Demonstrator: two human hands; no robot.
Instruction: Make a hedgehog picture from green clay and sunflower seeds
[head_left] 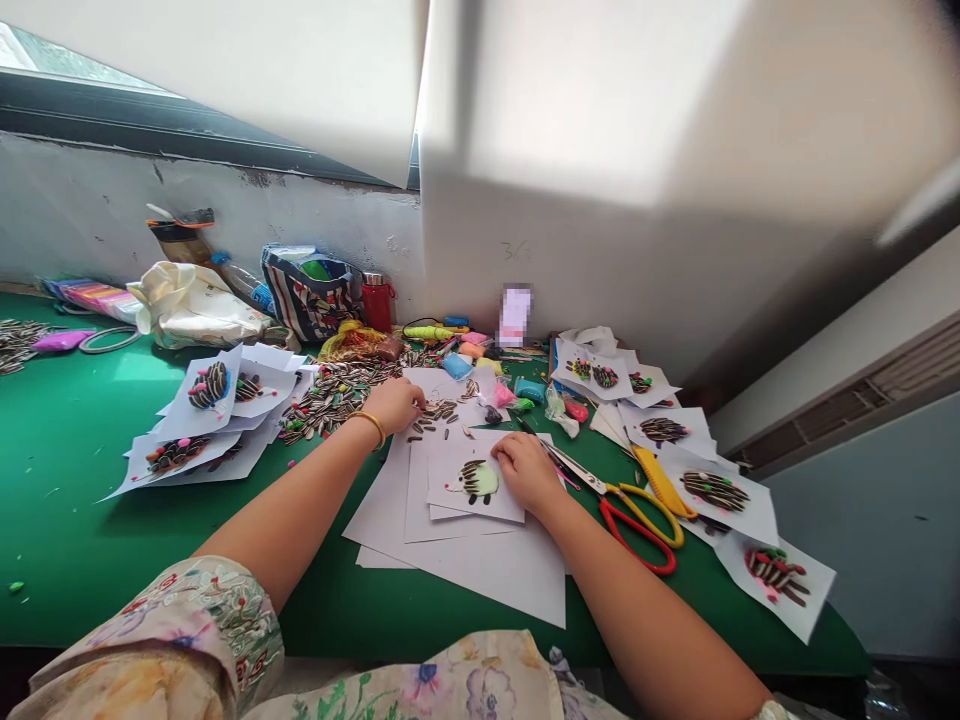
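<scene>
My left hand (396,406) is over a small group of sunflower seeds (442,410) on white paper. Its fingers are bent together, and whatever is between them is hidden. My right hand (526,468) rests at the right edge of a small white card (442,484), fingers curled onto it. On that card is a hedgehog picture (478,480) with a pale green body, dark striped seeds as spines and feet, and a small red nose. Larger white sheets (487,575) lie beneath it. Behind my left hand spreads a bigger heap of striped seeds (330,395).
Scissors (637,515) with red and yellow handles lie right of my right hand, beside a yellow cutter (660,480). Finished seed cards are stacked left (172,450) and right (739,495). Coloured clay packets (529,390), a red bottle (377,303) and bags (307,295) stand along the wall.
</scene>
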